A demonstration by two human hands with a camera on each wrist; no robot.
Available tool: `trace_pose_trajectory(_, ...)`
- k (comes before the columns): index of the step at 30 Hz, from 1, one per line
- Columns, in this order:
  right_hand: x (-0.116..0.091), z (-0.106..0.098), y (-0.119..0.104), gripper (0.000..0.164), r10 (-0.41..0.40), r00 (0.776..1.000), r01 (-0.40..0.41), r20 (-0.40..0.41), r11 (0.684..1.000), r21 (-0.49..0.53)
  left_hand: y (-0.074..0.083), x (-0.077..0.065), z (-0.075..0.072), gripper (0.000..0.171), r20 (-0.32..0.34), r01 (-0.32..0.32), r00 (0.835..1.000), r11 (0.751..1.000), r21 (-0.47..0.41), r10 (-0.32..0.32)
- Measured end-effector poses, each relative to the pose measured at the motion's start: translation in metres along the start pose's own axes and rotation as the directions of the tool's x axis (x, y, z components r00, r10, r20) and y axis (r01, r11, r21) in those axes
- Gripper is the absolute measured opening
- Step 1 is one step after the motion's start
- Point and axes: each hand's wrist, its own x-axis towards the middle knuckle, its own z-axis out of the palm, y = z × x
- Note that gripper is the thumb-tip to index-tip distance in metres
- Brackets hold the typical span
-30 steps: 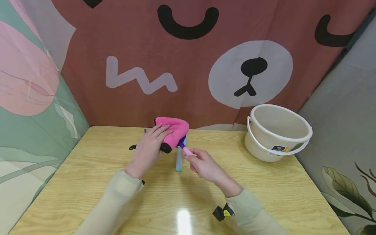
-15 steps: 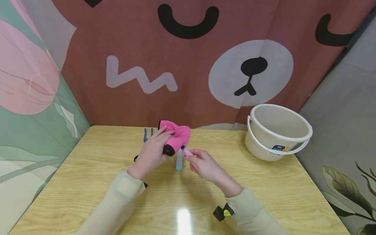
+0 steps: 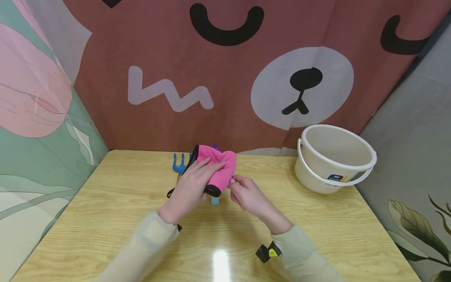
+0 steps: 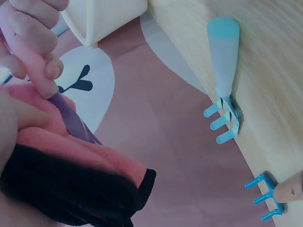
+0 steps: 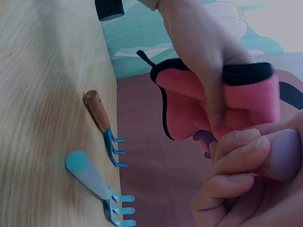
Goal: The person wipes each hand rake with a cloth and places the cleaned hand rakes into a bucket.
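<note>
My left hand (image 3: 190, 188) grips a pink cloth (image 3: 225, 170) with black edging, folded over the head of a small hand rake. My right hand (image 3: 249, 196) holds that rake by its pink handle (image 4: 29, 59). Its purple neck (image 4: 72, 118) shows in the left wrist view, running into the cloth. Purple prongs (image 5: 204, 138) peek out from the cloth in the right wrist view, the rest of the head being covered. Beneath the hands, on the table, lie a light-blue hand rake (image 5: 90, 179) and a blue rake with a brown handle (image 5: 98, 111).
A cream bucket (image 3: 311, 178) with its handle lowered stands at the back right of the wooden table (image 3: 310, 227). Behind the table hangs a printed brown curtain (image 3: 158, 129).
My left hand has shifted slightly right and toward me with the cloth, which covers more of the rake's neck. More of the blue rake has come into sight. The right hand stays nearly in place.
</note>
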Motion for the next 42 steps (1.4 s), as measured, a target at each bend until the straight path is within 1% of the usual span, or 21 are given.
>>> trace_pose_trajectory(2, 0.0, -0.001, 0.0, 0.032, -0.01, 1.0, 0.01, 0.002, 1.0, 0.001, 0.001, 0.0, 0.001, 0.066, -0.009, -0.03, 0.999, 1.0, 0.005, 0.031)
trace_pose_trajectory(4, 0.0, -0.001, 0.0, 0.032, -0.02, 1.0, 0.02, 0.011, 1.0, 0.001, 0.0, -0.001, 0.001, 0.065, -0.013, -0.044, 0.999, 0.999, 0.012, 0.044)
trace_pose_trajectory(8, -0.002, 0.0, -0.001, 0.033, -0.028, 0.999, 0.028, 0.032, 1.0, 0.005, -0.002, 0.0, 0.002, 0.06, -0.01, -0.006, 1.0, 1.0, 0.009, 0.006)
trace_pose_trajectory(11, -0.004, 0.001, -0.002, 0.031, -0.021, 0.999, 0.021, 0.024, 1.0, 0.005, -0.007, 0.0, 0.001, 0.057, -0.012, 0.024, 1.0, 1.0, 0.015, -0.023)
trace_pose_trajectory(14, -0.005, 0.002, -0.002, 0.03, -0.01, 1.0, 0.01, 0.021, 1.0, 0.001, -0.012, -0.001, 0.001, 0.057, -0.024, 0.028, 0.999, 0.998, 0.054, -0.026)
trace_pose_trajectory(19, -0.006, 0.003, 0.0, 0.029, -0.014, 1.0, 0.014, 0.028, 1.0, -0.011, -0.021, -0.002, -0.001, 0.055, -0.048, 0.009, 0.999, 0.991, 0.136, -0.003)
trace_pose_trajectory(24, -0.007, 0.003, 0.001, 0.029, -0.017, 0.999, 0.018, 0.04, 1.0, -0.007, -0.031, -0.002, -0.004, 0.052, -0.07, 0.017, 0.998, 0.982, 0.188, -0.004)
trace_pose_trajectory(28, -0.006, 0.003, 0.002, 0.03, -0.024, 0.999, 0.025, 0.048, 1.0, -0.013, -0.038, -0.002, -0.007, 0.048, -0.075, 0.027, 0.997, 0.977, 0.209, -0.012)
trace_pose_trajectory(32, -0.006, 0.004, 0.0, 0.031, -0.027, 0.998, 0.028, 0.048, 0.999, -0.028, -0.037, -0.001, -0.008, 0.051, -0.062, 0.03, 0.998, 0.983, 0.183, -0.019)
trace_pose_trajectory(35, -0.006, 0.004, -0.002, 0.03, -0.019, 0.999, 0.02, 0.041, 0.999, -0.037, -0.033, 0.0, -0.006, 0.055, -0.032, 0.054, 0.998, 0.99, 0.13, -0.05)
trace_pose_trajectory(39, -0.006, 0.005, -0.001, 0.029, -0.001, 1.0, 0.003, 0.03, 0.999, -0.048, -0.027, -0.001, -0.003, 0.049, 0.018, 0.119, 0.993, 0.992, 0.048, -0.12)
trace_pose_trajectory(42, -0.006, 0.006, 0.001, 0.03, 0.009, 1.0, -0.008, 0.022, 0.999, -0.049, -0.025, -0.001, 0.001, 0.04, 0.008, 0.13, 0.992, 0.992, 0.007, -0.13)
